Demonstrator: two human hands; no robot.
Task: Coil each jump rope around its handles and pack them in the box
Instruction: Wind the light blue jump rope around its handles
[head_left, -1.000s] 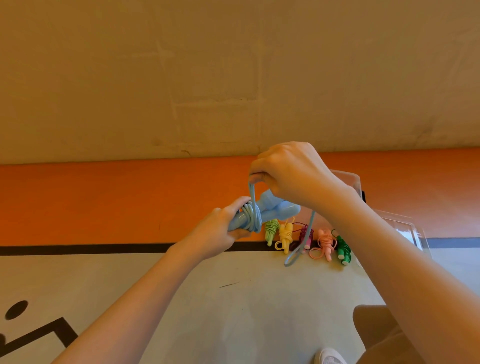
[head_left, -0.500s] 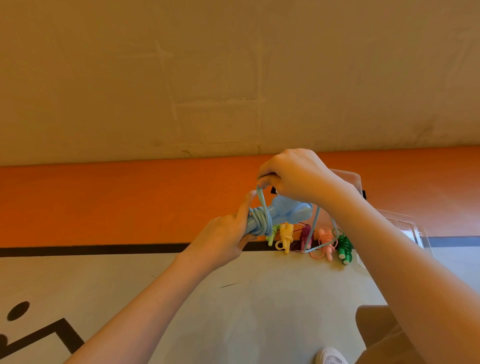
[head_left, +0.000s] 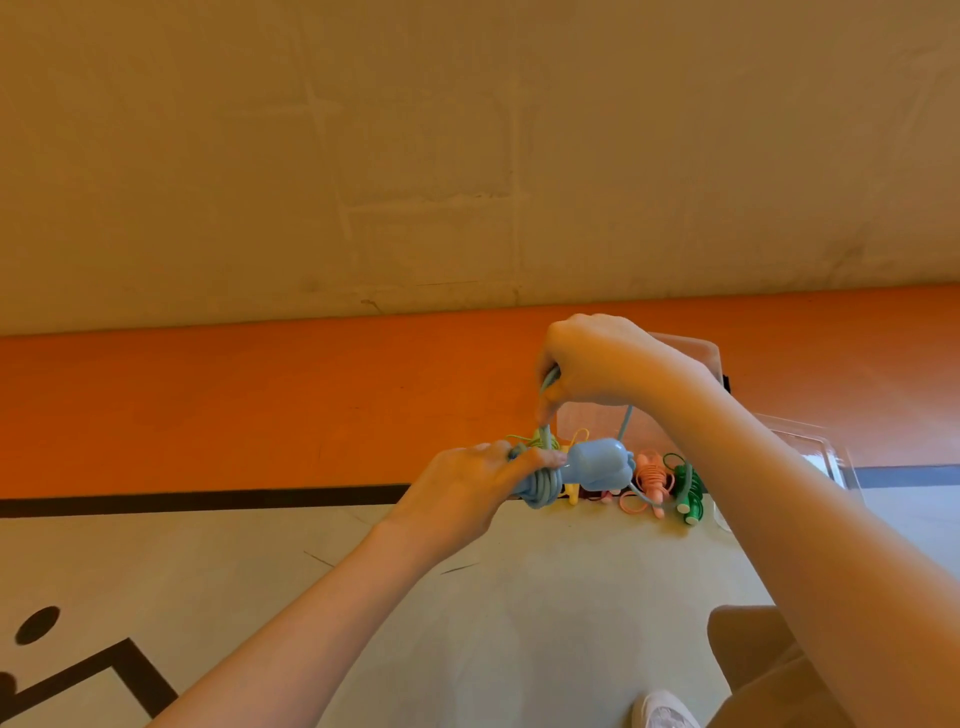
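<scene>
Your left hand (head_left: 470, 480) has its grip clenched around the blue jump rope (head_left: 597, 464), fingers curled over the turns of cord already coiled round the handles. The bulbous blue handle ends stick out to the right of that grip, held in the air above the floor (head_left: 519, 613). Your right hand (head_left: 597, 364) sits above and slightly right of the bundle, pinching the loose blue cord, which runs down from the fingers to the coil. Behind the bundle, on the floor near the black line, lie the coiled yellow rope (head_left: 573, 493), pink rope (head_left: 652, 475) and green rope (head_left: 688, 491), side by side. The clear plastic box (head_left: 800, 441) stands just right of them, behind your right forearm.
</scene>
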